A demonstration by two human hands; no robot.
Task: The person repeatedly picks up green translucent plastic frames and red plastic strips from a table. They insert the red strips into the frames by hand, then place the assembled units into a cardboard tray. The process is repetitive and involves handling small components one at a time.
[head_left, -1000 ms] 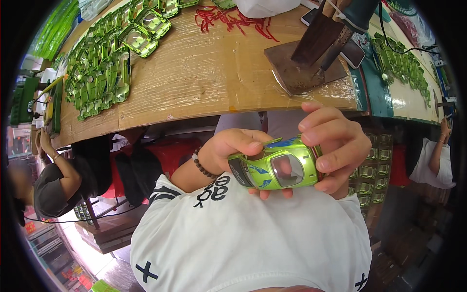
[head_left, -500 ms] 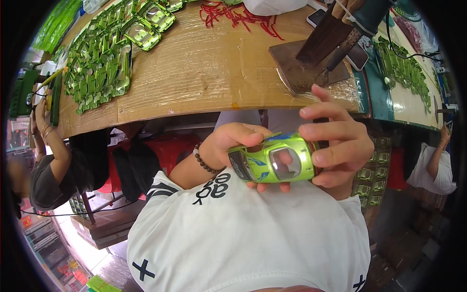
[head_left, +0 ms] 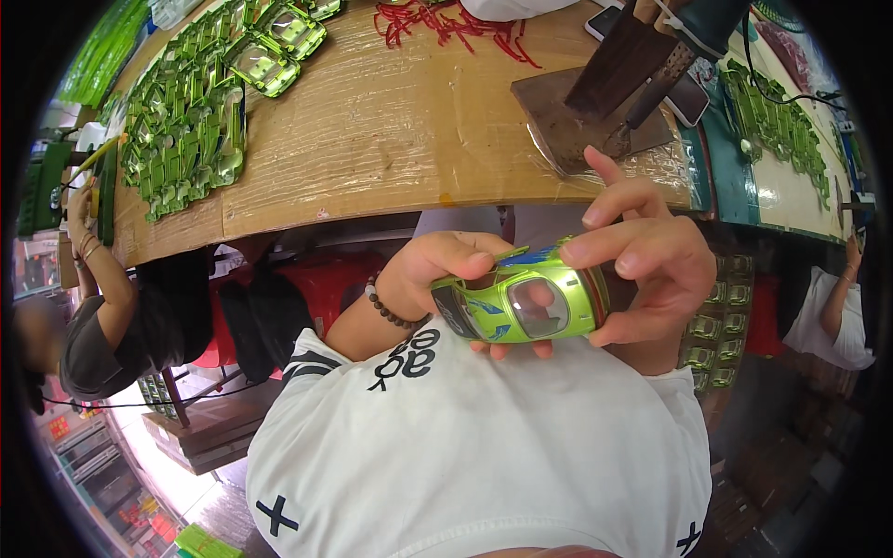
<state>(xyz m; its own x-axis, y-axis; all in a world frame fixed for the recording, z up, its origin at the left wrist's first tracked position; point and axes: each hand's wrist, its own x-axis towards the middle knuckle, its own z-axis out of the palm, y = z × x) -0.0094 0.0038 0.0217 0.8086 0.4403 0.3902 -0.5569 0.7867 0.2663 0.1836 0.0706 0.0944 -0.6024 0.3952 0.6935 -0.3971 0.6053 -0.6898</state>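
Note:
A shiny green toy car body shell [head_left: 578,296] with blue markings and clear windows is held in front of my chest. My left hand [head_left: 433,265], a beaded bracelet at its wrist, is closed round one end and the underside. Its thumb lies along the near-side edge, and a fingertip shows through the large window. My right hand [head_left: 672,265] grips the other end between a fingertip on top and the thumb below. Its index finger sticks up, off the shell. What lies inside the shell is hidden.
On the wrapped worktable [head_left: 363,130] stand many green car shells [head_left: 191,153] at left and red strips [head_left: 446,23] at the back. A dark metal stand [head_left: 558,112] and phones are at right. Co-workers sit at both sides, with more green shells [head_left: 777,116] on the right-hand table.
My right hand's fingers have shifted on the shell's end: one fingertip now presses farther onto the top and the thumb sits at the lower corner. The shell has barely moved.

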